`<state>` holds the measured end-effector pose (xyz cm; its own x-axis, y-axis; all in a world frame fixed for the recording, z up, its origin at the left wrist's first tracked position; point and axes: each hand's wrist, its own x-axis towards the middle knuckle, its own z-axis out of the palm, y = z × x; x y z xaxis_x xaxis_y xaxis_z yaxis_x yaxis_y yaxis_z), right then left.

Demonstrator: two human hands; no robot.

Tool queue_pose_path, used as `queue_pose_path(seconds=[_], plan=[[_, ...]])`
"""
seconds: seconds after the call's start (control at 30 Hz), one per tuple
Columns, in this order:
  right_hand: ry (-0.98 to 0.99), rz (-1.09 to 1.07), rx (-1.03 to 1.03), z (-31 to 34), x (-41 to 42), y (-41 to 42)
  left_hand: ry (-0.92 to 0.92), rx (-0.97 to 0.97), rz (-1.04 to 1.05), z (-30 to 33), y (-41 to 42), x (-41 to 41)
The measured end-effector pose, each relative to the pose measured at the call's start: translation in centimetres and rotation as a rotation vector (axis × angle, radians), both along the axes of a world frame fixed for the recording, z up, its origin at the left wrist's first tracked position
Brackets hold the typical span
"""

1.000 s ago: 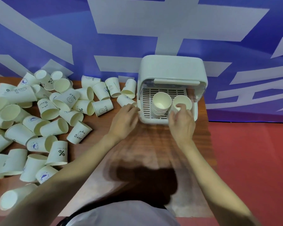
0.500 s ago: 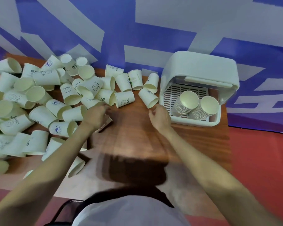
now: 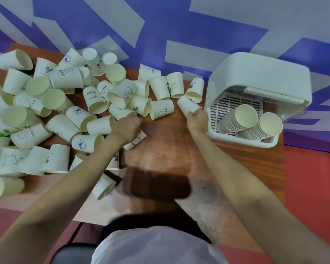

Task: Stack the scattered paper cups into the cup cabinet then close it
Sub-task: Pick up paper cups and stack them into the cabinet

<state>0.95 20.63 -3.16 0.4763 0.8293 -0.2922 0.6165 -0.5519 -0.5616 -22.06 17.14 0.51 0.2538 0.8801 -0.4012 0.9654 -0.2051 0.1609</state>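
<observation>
Head view: cup [image 3: 189,106] sideways, mouth toward hands.

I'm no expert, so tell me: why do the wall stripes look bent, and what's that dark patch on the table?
Head view: the wide-angle lens bows the wall stripes and tilts the cup cabinet; the dark patch on the table looks like the person's own shadow; cups appear reasonably sharp.

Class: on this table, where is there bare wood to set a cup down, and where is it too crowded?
Bare wood lies between the two forearms, bordered by the left hand, the right hand and the near table edge. A narrower strip runs in front of the cup cabinet. The whole left side is crowded with scattered cups.
</observation>
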Motion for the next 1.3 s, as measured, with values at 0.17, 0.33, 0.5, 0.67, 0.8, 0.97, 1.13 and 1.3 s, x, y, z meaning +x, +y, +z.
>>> queue_pose_path(seconds=[0.17, 0.33, 0.5, 0.67, 0.8, 0.97, 1.13, 1.3], plan=[[0.058, -0.031, 0.122, 1.6, -0.5, -1.2, -0.154, -0.026, -0.011, -0.3, -0.6, -0.1], [0.068, 0.111, 0.353, 4.3, 0.6, -5.0, -0.270, 0.064, -0.001, 0.5, -2.1, 0.4], [-0.008, 0.307, 0.540, 7.5, 4.6, -9.6, -0.568, 0.248, 0.013, 3.0, -4.6, 2.6], [-0.091, 0.245, 0.679, 10.6, 10.0, -13.2, -0.797, 0.320, -0.031, 6.6, -5.5, 7.6], [-0.154, 0.151, 0.824, 12.7, 14.6, -14.5, -0.963, 0.399, -0.069, 9.6, -5.2, 13.0], [-0.250, 0.097, 0.925, 13.3, 20.0, -13.9, -1.060, 0.525, -0.112, 11.9, -3.6, 19.8], [-0.305, 0.188, 0.913, 12.0, 22.8, -12.6, -0.921, 0.595, -0.195, 11.8, -1.8, 24.0], [-0.323, 0.275, 0.834, 10.6, 23.8, -12.0, -0.826, 0.546, -0.238, 10.1, -1.4, 25.0]])
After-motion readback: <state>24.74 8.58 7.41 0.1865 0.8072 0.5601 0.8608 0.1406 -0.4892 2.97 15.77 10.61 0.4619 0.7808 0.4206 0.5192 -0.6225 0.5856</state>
